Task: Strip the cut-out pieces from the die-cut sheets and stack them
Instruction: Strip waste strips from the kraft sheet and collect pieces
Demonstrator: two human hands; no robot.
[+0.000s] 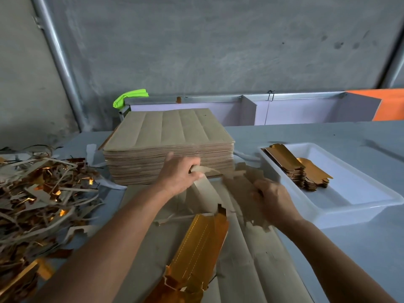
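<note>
Nearest to me, a loosened piece with its gold side up [196, 248] lies on the working sheet [251, 248], which is spread flat on the table [349, 132] so both hands can reach across it. My left hand [177, 173] has its fingers curled around a strip of brown waste [205, 170] at the far edge of the sheet; I judge it pulls this strip away toward the left. My right hand [273, 200] is blurred, so I cannot tell exactly how its fingers lie, but they seem closed on a cut-out piece [242, 184], probably to hold it back while the waste tears off. On the left lies the scrap heap [41, 193], near enough to drop waste there. On the right, the white tray [360, 206] holds the stack of finished pieces [295, 167], gold side up. Behind the hands stands the tall pile of unstripped sheets [166, 138], so much work remains.
</note>
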